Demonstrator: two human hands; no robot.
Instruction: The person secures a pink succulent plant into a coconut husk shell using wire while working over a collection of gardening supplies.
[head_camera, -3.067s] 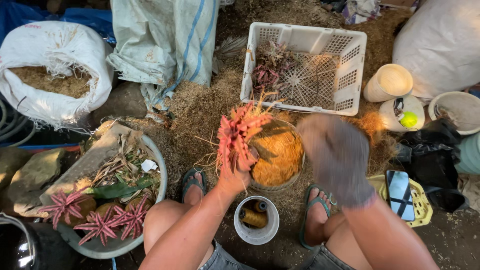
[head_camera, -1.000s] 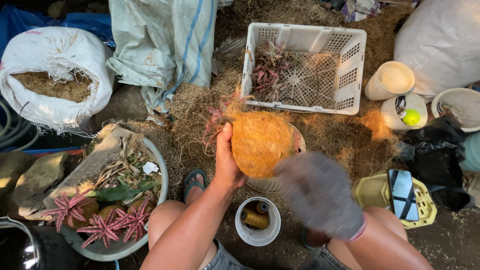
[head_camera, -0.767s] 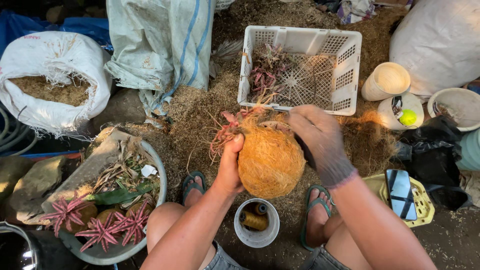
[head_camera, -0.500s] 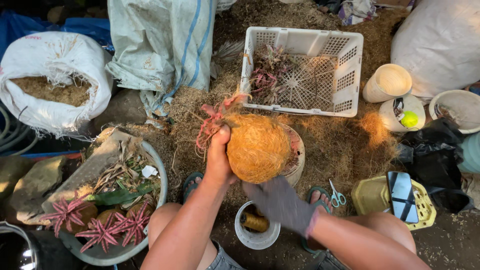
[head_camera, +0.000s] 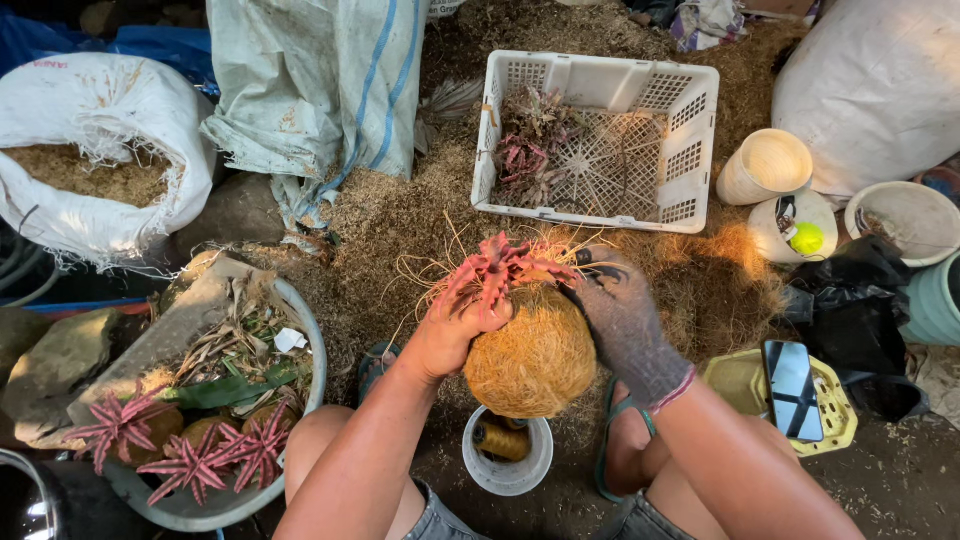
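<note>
Both hands hold a round coconut-fibre ball (head_camera: 530, 360) topped by a pink star-shaped plant (head_camera: 500, 270), above a small white cup (head_camera: 507, 470). Left hand (head_camera: 450, 325) has its grip clenched around plant and ball; the gloved right hand (head_camera: 625, 320) grasps the ball's other side.

fibre ball (head_camera: 535, 350): tipped upright, red plant (head_camera: 500, 268) turned to top. gloved right hand (head_camera: 625, 320): rose from small white pot (head_camera: 507, 455) to ball's upper right side.
</note>
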